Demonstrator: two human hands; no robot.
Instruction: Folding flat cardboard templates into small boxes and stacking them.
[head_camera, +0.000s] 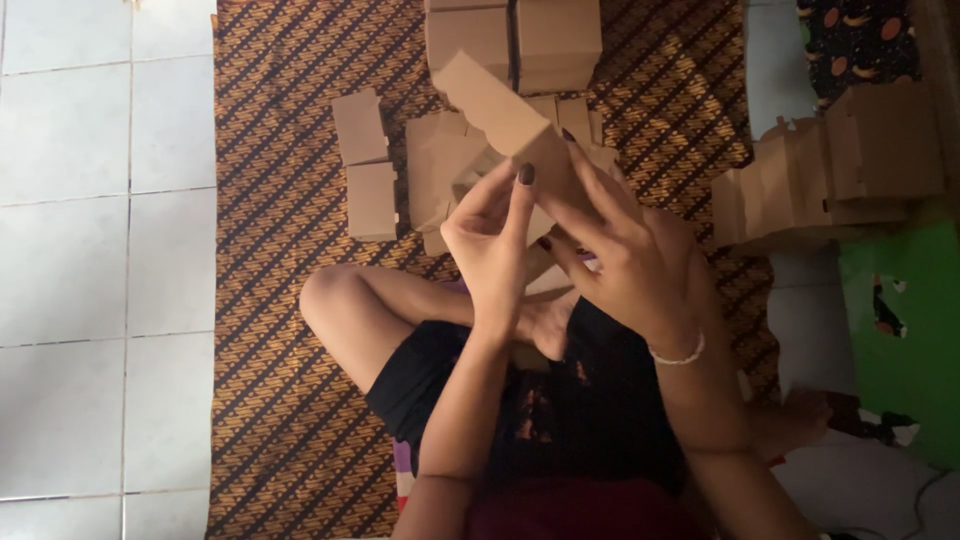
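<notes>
Both my hands grip one cardboard box (500, 115): left hand (490, 245) w/ fingers underneath, right hand (625, 250) beside. More boxes (365, 165) just behind it on mat (270, 200).

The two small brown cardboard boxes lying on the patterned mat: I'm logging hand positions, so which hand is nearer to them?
Left. The left hand grips the brown cardboard box being folded, just beside the two small brown cardboard boxes; the right hand holds that box's far side, farther off.
</notes>
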